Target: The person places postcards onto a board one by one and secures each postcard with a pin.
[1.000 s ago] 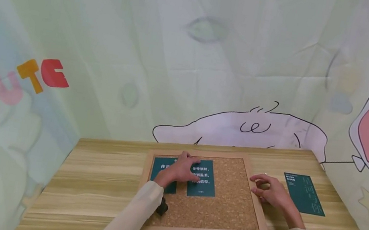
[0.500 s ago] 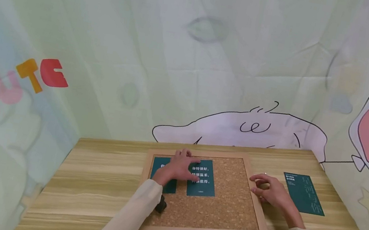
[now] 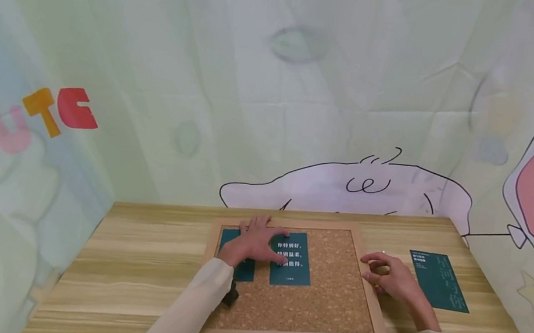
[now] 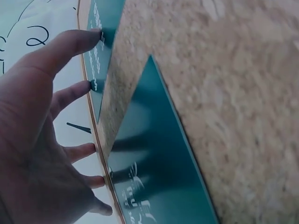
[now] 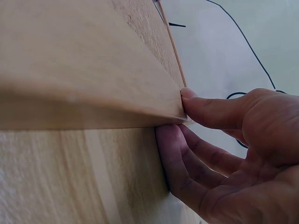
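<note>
A wood-framed cork board (image 3: 329, 301) lies on the table, with two teal cards printed with white Chinese characters on its upper left part. My left hand (image 3: 254, 243) spreads over both. Its thumb and index finger reach the right card (image 3: 292, 275); the other fingers extend over the left card (image 3: 244, 272), hiding much of it. In the left wrist view, the thumb tip (image 4: 96, 37) meets the right card's print. My right hand (image 3: 393, 277) holds the board's right frame edge (image 5: 93, 79), thumb on top and fingers against the outer side.
A third teal card (image 3: 441, 281) lies on the wooden table (image 3: 139, 263), right of the board. A printed curtain (image 3: 195, 89) with cartoon drawings hangs behind the table's far edge. Black wrist cameras sit at both cuffs.
My left hand has shifted slightly left, its fingers spreading and flattening over the left card. The right hand stays in place at the frame, and the board has not moved.
</note>
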### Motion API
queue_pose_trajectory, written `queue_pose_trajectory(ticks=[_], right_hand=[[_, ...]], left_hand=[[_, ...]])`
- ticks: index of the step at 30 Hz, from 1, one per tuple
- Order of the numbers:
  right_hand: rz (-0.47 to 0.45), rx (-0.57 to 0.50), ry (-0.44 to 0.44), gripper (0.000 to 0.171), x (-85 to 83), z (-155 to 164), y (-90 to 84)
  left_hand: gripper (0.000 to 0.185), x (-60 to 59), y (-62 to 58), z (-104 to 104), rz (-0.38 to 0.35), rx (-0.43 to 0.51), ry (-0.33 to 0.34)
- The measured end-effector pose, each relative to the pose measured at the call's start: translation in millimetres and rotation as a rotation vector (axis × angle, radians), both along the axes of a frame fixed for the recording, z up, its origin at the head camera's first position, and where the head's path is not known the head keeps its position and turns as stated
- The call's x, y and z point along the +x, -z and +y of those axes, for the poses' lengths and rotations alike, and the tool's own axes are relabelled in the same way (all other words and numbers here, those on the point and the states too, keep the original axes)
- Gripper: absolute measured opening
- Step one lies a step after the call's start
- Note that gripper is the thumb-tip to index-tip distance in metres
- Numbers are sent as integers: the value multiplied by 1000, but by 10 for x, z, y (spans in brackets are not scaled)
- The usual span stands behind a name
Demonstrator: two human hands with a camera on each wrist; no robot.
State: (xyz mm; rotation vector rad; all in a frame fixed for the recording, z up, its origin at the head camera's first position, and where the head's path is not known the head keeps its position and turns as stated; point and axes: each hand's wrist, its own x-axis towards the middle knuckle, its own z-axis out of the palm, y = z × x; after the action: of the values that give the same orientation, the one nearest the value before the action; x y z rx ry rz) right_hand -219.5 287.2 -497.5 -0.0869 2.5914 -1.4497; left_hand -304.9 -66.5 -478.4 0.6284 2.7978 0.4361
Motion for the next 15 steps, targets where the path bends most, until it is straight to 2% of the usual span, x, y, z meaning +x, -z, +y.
queue_pose_trajectory(ticks=[15], right_hand=[[-12, 11, 22, 33, 0, -11, 21]], left_hand=[[74, -53, 62, -57, -12, 51, 12]])
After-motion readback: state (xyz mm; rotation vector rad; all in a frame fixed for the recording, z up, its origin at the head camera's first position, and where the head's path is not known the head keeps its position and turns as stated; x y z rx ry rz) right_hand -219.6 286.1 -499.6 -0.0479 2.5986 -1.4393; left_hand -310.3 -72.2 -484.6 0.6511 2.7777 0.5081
